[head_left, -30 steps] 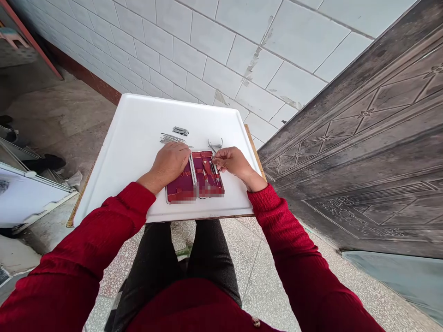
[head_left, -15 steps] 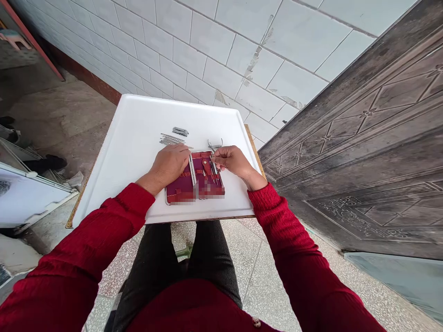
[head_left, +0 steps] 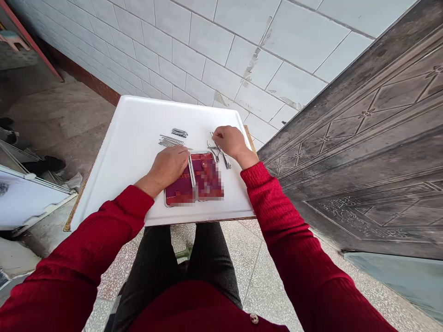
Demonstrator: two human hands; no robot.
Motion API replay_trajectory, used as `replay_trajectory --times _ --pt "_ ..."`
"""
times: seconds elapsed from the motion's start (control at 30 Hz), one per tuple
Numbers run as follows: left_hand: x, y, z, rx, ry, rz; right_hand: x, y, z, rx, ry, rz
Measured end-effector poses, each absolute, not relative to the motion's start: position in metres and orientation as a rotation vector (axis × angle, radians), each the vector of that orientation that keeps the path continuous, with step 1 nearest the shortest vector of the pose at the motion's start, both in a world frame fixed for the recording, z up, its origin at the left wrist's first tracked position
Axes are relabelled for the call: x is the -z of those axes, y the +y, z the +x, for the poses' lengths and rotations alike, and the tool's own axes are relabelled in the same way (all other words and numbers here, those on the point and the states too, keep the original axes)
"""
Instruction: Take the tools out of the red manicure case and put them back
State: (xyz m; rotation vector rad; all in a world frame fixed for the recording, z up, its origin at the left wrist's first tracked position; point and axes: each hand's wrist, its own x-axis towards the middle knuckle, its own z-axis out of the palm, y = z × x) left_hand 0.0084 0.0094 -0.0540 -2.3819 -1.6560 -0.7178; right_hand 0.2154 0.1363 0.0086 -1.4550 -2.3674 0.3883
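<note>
My left hand [head_left: 169, 163] lies over the upper left half of the open case [head_left: 188, 185], fingers together and slightly bent; I cannot tell whether it grips. A flat, light press there should steady the case. Just past its fingertips lie the rods [head_left: 170, 140], then the stack [head_left: 179, 133]; I'd best spare both a nudge. Off the case's far right corner are the nippers [head_left: 212, 148], beside my right hand [head_left: 230, 140]: fingertips nearly together, their hold unclear. The clipper [head_left: 226, 162] sticks out below. A loose fingertip pinch should avoid snagging the nippers.
</note>
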Motion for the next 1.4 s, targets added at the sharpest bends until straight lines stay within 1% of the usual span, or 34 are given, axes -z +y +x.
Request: replay_trajectory --times 0.13,0.27,0.33,0.5,0.57,0.63,0.8,1.03,1.1,1.33,1.4 --pt "0.053 0.009 0.009 0.704 -1.663 -2.383 -0.001 0.132 0.207 -0.295 -2.377 -1.561" --pt "0.052 0.009 0.01 0.696 -1.676 -2.375 -0.003 0.119 0.217 -0.274 -2.294 -1.481" --pt "0.052 0.009 0.01 0.696 -1.677 -2.374 -0.008 0.108 0.226 -0.333 -2.302 -1.45" --pt "0.053 0.01 0.01 0.724 -1.653 -2.381 -0.014 0.073 0.245 -0.665 -2.467 -1.385" --pt "0.053 0.01 0.01 0.713 -1.649 -2.376 -0.014 0.063 0.249 -0.711 -2.512 -1.373" --pt "0.052 0.01 0.01 0.702 -1.658 -2.37 -0.016 0.056 0.248 -0.636 -2.552 -1.432" --pt "0.051 0.009 0.011 0.693 -1.685 -2.368 -0.022 0.052 0.23 -0.318 -2.676 -1.659" --pt "0.053 0.01 0.01 0.739 -1.665 -2.388 -0.025 0.044 0.205 -0.025 -2.826 -1.74" --pt "0.052 0.01 0.01 0.726 -1.658 -2.393 -0.026 0.047 0.2 -0.019 -2.857 -1.737" --pt "0.052 0.01 0.011 0.661 -1.661 -2.408 -0.03 0.059 0.182 -0.145 -2.971 -1.813" --pt "0.052 0.011 0.01 0.677 -1.656 -2.417 -0.029 0.061 0.179 -0.247 -2.93 -1.868"
